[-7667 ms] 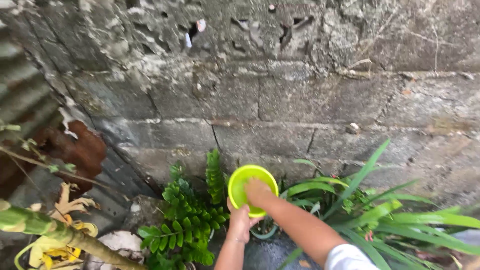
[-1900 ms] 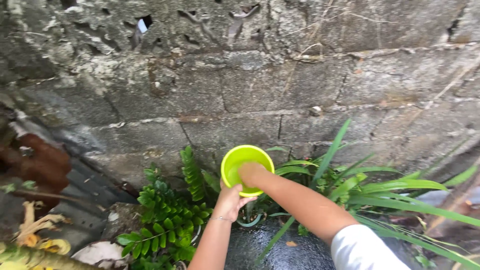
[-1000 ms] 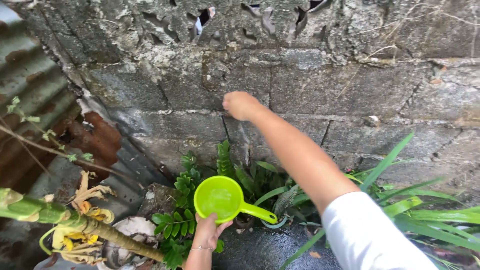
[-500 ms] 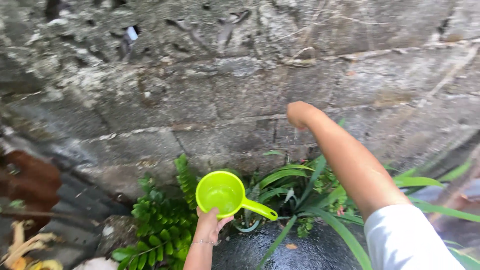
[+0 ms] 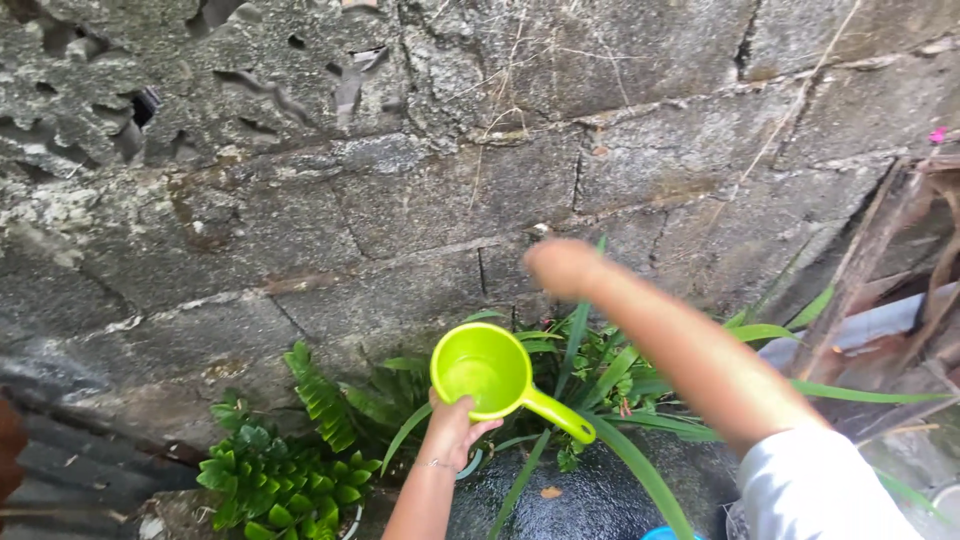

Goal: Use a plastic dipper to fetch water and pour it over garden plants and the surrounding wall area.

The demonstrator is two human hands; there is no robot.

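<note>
The left hand [image 5: 452,428] cups the bowl of a lime-green dipper [image 5: 484,373] from below, fingers wrapped on its rim, handle pointing lower right. The dipper sits in front of the grey block wall [image 5: 400,190], above the long-leaved plants [image 5: 590,370]; its bowl looks empty. The right hand [image 5: 560,268], blurred, is raised near the wall; its grip cannot be told.

Left hand [image 5: 452,428] gripping, right hand [image 5: 560,268] raised, blurred

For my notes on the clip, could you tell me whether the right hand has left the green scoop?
Yes. The right hand has lifted off the green scoop and now hovers higher against the block wall.
</note>
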